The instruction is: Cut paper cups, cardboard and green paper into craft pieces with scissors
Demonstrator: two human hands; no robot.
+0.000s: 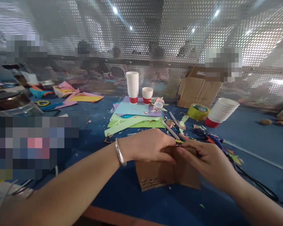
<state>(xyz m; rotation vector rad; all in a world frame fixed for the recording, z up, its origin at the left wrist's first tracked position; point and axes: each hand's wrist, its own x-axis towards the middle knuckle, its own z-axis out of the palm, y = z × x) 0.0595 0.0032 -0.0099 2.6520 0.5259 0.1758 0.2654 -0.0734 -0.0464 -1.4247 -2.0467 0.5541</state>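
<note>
A folded piece of brown cardboard [155,172] stands near the front of the blue table, with a crease down its middle and a torn lower left edge. My left hand [148,146] is closed on its top edge from the left; a silver bangle circles that wrist. From the right, my right hand [207,157] pinches the same top edge, thumb on the near face. The fingertips of both hands almost meet, and part of them is hidden behind the cardboard. Just beyond the hands lie glue sticks [171,129] among paper scraps.
Coloured paper sheets [136,121] lie ahead, bearing stacked paper cups [132,88]. Yellow tape [198,112], a leaning cup stack [223,111] and a cardboard box [195,89] stand to the right. A black cable [254,182] runs along the right. Scissors [41,103] lie at left.
</note>
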